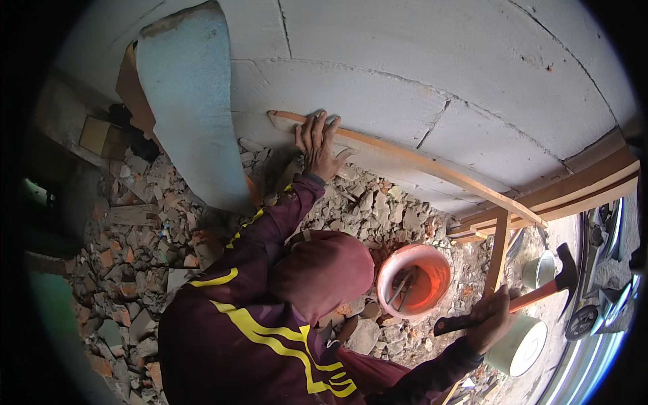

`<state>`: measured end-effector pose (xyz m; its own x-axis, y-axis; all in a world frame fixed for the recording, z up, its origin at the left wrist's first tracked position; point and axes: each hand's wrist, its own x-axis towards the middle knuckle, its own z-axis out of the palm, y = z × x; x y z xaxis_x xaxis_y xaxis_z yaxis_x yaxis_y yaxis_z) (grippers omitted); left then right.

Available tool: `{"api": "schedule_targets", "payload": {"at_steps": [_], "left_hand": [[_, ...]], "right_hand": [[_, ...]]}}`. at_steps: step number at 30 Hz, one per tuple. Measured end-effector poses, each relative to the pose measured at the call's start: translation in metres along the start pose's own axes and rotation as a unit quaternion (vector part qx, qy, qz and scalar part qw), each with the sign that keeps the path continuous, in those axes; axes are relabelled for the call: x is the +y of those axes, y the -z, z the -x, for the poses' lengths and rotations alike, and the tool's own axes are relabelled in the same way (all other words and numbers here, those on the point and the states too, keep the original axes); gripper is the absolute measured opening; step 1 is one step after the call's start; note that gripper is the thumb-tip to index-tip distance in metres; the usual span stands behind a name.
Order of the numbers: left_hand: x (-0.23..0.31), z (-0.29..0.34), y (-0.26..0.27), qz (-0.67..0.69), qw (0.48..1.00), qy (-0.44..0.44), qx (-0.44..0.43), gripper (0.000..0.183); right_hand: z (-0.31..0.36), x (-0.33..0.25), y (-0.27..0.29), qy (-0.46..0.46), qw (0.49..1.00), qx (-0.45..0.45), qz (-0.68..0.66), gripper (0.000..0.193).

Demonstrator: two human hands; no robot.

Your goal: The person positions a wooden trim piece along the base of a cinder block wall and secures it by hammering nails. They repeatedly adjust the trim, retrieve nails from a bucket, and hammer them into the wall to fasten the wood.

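The left hand point(320, 145), in a maroon sleeve striped yellow, rests with fingers spread over the left end of a long wooden strip point(418, 158). The strip runs rightward along a pale block wall point(378, 34) on the far side. At the near right, the right hand point(491, 318) grips a hammer point(533, 297) by its black-and-orange handle, the dark head pointing right. Between the hands stands an orange bucket point(447, 273) with tools inside; right of it is a pale bucket point(530, 347). Broken rubble point(135, 270) covers the left ground, below a light-blue sheet point(192, 108) leaning on the wall.
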<state>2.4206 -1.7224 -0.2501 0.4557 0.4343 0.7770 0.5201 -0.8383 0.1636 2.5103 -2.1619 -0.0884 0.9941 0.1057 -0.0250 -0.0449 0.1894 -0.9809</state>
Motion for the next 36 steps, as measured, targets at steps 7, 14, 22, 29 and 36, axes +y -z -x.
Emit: {"api": "schedule_targets", "payload": {"at_steps": [7, 14, 22, 29, 36], "left_hand": [[-0.001, 0.021, 0.004, 0.096, 0.966, 0.24, 0.018, 0.13], [-0.031, 0.026, 0.003, 0.249, 0.919, 0.307, -0.013, 0.135], [0.021, -0.022, 0.072, 0.171, 0.962, 0.202, -0.068, 0.094], [0.217, -0.119, 0.147, 0.303, 0.725, -0.288, -0.548, 0.036], [0.316, -0.067, 0.301, 0.46, 0.277, -0.615, -0.577, 0.013]], "right_hand": [[0.075, 0.066, 0.049, -0.178, 0.981, -0.007, 0.073, 0.026], [0.096, 0.082, 0.086, -0.262, 0.964, -0.052, -0.015, 0.019], [0.102, 0.042, 0.1, -0.136, 0.989, -0.063, -0.004, 0.022], [0.116, 0.007, 0.126, -0.03, 0.998, -0.006, -0.051, 0.023], [0.189, 0.0, 0.191, 0.019, 0.982, 0.016, 0.188, 0.035]]}}
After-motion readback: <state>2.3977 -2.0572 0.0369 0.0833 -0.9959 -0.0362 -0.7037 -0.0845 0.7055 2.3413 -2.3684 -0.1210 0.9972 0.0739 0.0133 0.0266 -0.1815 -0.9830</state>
